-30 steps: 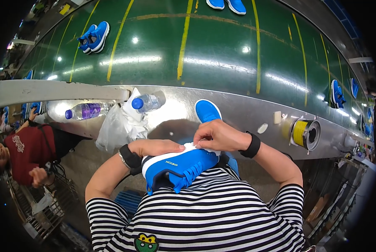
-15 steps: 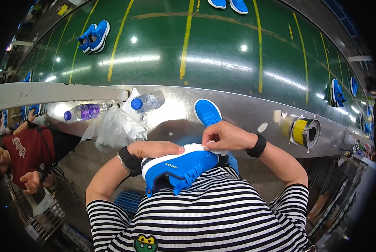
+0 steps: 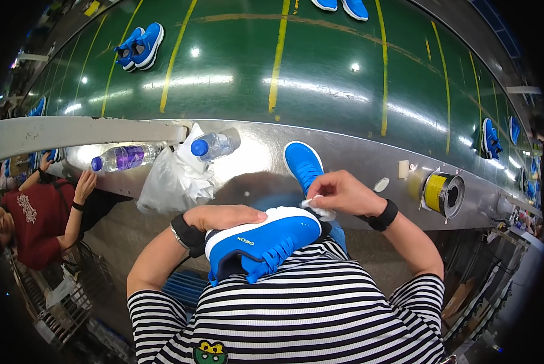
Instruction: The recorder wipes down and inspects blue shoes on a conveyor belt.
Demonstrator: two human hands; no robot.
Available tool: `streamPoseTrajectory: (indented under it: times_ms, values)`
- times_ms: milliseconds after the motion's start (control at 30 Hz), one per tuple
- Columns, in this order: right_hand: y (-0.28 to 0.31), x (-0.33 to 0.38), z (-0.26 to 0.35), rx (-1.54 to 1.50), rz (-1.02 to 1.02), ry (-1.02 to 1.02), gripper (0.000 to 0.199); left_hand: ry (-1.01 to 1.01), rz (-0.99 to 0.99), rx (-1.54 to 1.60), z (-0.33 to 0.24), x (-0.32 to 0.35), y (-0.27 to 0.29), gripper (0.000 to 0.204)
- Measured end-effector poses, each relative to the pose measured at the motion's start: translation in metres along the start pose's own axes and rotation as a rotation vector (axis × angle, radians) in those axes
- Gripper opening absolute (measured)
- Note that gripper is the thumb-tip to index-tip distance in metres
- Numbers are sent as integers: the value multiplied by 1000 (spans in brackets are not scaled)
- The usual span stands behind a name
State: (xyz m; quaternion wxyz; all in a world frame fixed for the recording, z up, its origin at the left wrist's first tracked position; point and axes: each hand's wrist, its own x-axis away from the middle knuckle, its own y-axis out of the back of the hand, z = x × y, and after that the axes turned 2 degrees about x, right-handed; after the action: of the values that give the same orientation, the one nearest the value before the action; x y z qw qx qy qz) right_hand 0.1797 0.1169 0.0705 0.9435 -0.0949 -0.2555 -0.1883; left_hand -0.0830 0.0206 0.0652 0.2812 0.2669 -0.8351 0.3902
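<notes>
Two hands are busy on one blue sneaker (image 3: 266,239), which is held on its side against the striped shirt (image 3: 296,315) so that its white sole edge faces up and can be reached. At the far left, a co-worker's arm (image 3: 78,203) in a dark red sleeve is rested on the steel table (image 3: 254,164), beside a clear bottle of purple liquid (image 3: 123,158) laid flat. A crumpled clear plastic bag (image 3: 169,179) is slumped next to it, with a second blue-capped bottle (image 3: 214,145) lying against it.

The left hand (image 3: 223,216) is laid flat, fingers stretched, over the heel end of the sole, so the shoe is pressed and steadied rather than gripped. The upper appears to be smooth synthetic, with blue laces and a glossy rubber rim.

The right hand (image 3: 339,193) is closed in a pinch on a small white rag (image 3: 320,207), which is touched to the toe end of the sole. Just behind it, a matching blue sneaker (image 3: 303,164) is stood sole-down on the table, kept near. Further right, a yellow tape roll (image 3: 437,193) is set in a metal holder. Beyond the table, a shiny green conveyor belt (image 3: 320,79) with yellow lines is seen carrying more blue shoes.
</notes>
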Motion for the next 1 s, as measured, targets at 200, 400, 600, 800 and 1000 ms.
streamPoseTrajectory:
  times_ms: [200,400,600,800,1000]
  values:
    - [-10,-1,6,-49,41,154,14,-55,-2,-81,10,-7,4,54]
    - [-24,-3,13,293,-16,237,11,-63,63,-201,-9,-8,-1,57]
    - [-19,7,7,365,-24,255,10,-44,69,-177,-10,-7,-4,58]
    - [-20,8,11,374,-60,244,11,-68,98,-218,-22,-7,-6,58]
    - [-21,4,21,417,-22,327,10,-39,88,-215,-25,-8,-5,55]
